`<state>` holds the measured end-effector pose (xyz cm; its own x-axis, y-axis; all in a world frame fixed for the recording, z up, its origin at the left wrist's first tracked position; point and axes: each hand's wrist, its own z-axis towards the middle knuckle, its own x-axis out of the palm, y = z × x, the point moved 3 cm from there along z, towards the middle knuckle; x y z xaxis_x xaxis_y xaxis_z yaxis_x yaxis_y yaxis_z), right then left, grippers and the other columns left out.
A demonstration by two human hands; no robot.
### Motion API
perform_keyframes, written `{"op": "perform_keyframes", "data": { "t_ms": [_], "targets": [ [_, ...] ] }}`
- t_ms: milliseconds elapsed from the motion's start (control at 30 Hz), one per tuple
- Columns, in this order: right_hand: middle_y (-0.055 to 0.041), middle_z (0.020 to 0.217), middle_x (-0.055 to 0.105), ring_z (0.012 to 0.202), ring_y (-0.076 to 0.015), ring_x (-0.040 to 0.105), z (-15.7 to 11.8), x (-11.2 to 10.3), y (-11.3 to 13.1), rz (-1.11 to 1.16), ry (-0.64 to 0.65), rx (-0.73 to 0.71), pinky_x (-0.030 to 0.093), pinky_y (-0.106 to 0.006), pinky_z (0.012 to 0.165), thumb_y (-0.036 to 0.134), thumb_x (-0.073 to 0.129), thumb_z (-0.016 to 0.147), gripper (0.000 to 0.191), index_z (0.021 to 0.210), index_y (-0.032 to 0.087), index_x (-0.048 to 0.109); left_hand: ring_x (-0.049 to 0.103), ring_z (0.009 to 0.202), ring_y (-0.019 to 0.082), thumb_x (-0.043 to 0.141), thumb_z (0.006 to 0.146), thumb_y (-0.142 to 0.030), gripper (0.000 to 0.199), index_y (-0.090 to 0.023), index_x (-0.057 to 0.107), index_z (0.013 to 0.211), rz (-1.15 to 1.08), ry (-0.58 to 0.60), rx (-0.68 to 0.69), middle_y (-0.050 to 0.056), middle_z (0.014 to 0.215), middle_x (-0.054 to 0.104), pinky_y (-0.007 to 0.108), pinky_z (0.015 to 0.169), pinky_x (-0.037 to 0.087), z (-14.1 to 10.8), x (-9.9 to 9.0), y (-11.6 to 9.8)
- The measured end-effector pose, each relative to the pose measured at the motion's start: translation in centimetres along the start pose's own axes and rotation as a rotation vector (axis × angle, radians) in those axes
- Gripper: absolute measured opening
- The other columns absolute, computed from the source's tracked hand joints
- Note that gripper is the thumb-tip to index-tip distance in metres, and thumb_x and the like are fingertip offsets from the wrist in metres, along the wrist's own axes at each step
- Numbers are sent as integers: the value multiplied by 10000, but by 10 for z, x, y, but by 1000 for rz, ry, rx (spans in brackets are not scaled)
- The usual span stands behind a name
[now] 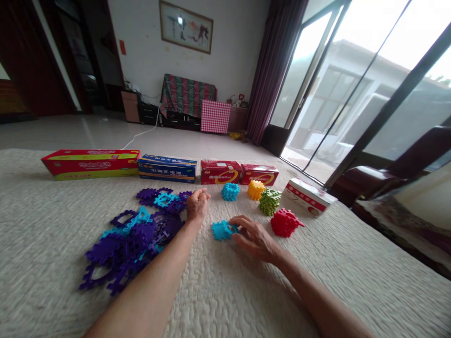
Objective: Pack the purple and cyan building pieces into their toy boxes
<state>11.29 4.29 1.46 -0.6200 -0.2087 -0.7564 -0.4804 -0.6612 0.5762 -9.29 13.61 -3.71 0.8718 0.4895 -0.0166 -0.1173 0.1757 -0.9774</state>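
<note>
My right hand (252,238) rests its fingertips on the right edge of a light blue notched piece (221,230) lying flat on the cream quilted cover (211,300). My left hand (198,205) is closed at the right edge of a pile of purple pieces (141,237) with light blue ones (165,200) mixed in; what its fingers hold, if anything, is hidden. Beyond my right hand stand a light blue stack (230,192), a yellow stack (256,190), a green stack (269,202) and a red stack (284,223).
Along the far side are a long red and green box (93,164), a blue box (167,168) and two red boxes (221,172). A white and red box (308,197) stands at the right, near a dark armchair (398,171).
</note>
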Motion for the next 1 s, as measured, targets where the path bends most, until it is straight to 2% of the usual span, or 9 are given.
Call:
{"op": "perform_keyframes", "data": {
  "t_ms": [67, 167, 333, 433, 500, 600, 767, 900, 1000],
  "targets": [
    [-48, 934, 644, 749, -126, 585, 1, -3, -2, -22, -53, 51, 452, -243, 687, 297, 433, 933, 236, 1036, 177, 610, 672, 712, 183, 451, 695, -218, 341, -150, 667, 949, -7, 0, 1, 50, 716, 710, 280, 669, 509, 1, 1, 1],
    [-14, 702, 612, 631, -124, 556, 2, -4, -8, -85, -130, 143, 420, -236, 609, 344, 362, 961, 320, 869, 160, 608, 671, 712, 185, 455, 693, -212, 334, -154, 668, 943, 1, -6, 11, 49, 712, 708, 281, 661, 507, 2, 1, 4],
    [16, 626, 603, 553, -136, 565, 2, -2, -18, -159, -191, 231, 411, -242, 561, 318, 386, 936, 323, 1170, 150, 531, 670, 718, 181, 454, 692, -206, 328, -167, 669, 938, 35, -11, 27, 49, 722, 711, 280, 672, 506, 3, 1, 6],
    [-28, 727, 648, 664, -173, 623, 1, -2, -24, -241, -216, 256, 466, -287, 649, 319, 427, 909, 351, 1196, 142, 523, 669, 720, 182, 454, 688, -207, 324, -168, 668, 928, 38, -8, 30, 50, 717, 710, 280, 672, 506, 3, 1, 5],
    [-94, 954, 663, 857, -210, 643, 0, -3, -27, -289, -264, 247, 491, -334, 764, 314, 478, 875, 373, 1206, 146, 513, 672, 725, 183, 454, 690, -211, 325, -168, 667, 931, 31, -4, 27, 49, 721, 711, 280, 673, 507, 2, 1, 4],
    [-136, 1222, 563, 1068, -240, 586, -2, -6, -29, -304, -259, 201, 480, -378, 883, 282, 554, 811, 437, 1230, 170, 495, 674, 731, 182, 452, 691, -215, 332, -169, 669, 939, 35, -4, 24, 46, 729, 716, 278, 678, 508, 2, 1, 5],
    [-145, 1238, 538, 1114, -258, 553, -4, -6, -24, -315, -107, 221, 459, -402, 936, 215, 620, 726, 532, 1242, 164, 499, 672, 730, 179, 454, 696, -221, 336, -168, 669, 949, 32, -2, 22, 44, 732, 717, 278, 681, 506, 2, 1, 6],
    [-161, 1201, 544, 1067, -268, 566, -5, -6, -22, -366, -97, 281, 462, -421, 921, 264, 640, 731, 550, 1247, 135, 497, 668, 726, 181, 462, 692, -220, 326, -165, 672, 935, 35, -9, 14, 48, 732, 719, 288, 695, 509, 3, 2, 7],
    [-143, 1152, 581, 1036, -265, 579, -4, -5, -24, -367, -80, 249, 468, -429, 907, 243, 608, 751, 465, 1200, 150, 532, 669, 725, 183, 465, 690, -213, 327, -165, 676, 934, 43, -18, 16, 50, 733, 721, 296, 707, 509, 4, 2, 7]
  ]
}}
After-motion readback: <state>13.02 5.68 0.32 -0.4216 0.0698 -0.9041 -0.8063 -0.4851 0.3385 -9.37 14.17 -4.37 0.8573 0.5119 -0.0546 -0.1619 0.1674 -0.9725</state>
